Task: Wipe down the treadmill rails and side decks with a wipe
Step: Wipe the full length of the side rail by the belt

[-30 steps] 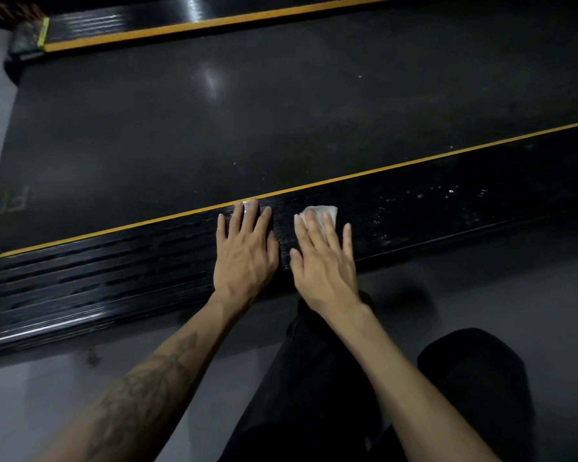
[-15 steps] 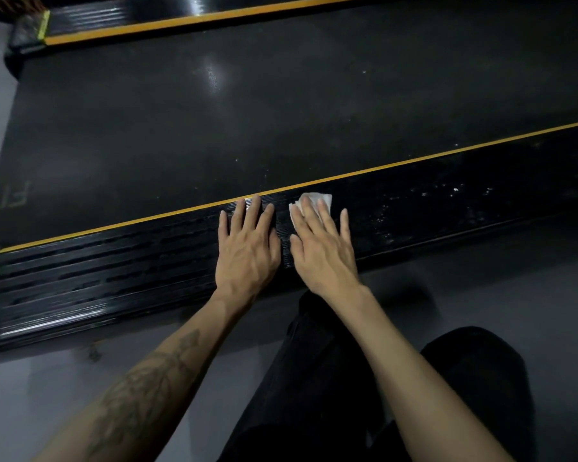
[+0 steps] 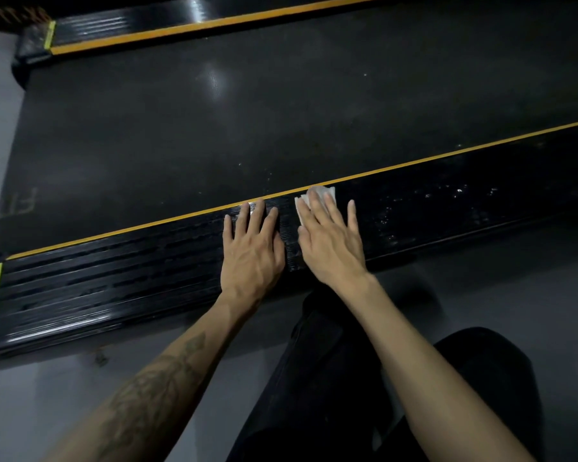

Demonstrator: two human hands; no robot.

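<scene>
**Wipe creeping up to the yellow edge of the near side deck**

The right hand (image 3: 331,241) is pressing the small white folded wipe (image 3: 317,198) flat under straight, spread fingers, nothing curled round it. Compared with a second ago, the wipe is sitting a little further up the black ribbed plastic side deck (image 3: 114,278), now touching the thin yellow stripe (image 3: 147,225) along the deck's inner edge, beside the dark treadmill belt (image 3: 247,121). The left hand (image 3: 252,251) is lying flat just beside it, fingers straight and apart, holding nothing and hardly shifting. Pale specks (image 3: 447,195) are still showing on the deck toward its right end, so that stretch probably needs wiping next. The far side deck (image 3: 214,15) appears glossy; I cannot tell whether it has been wiped.
</scene>
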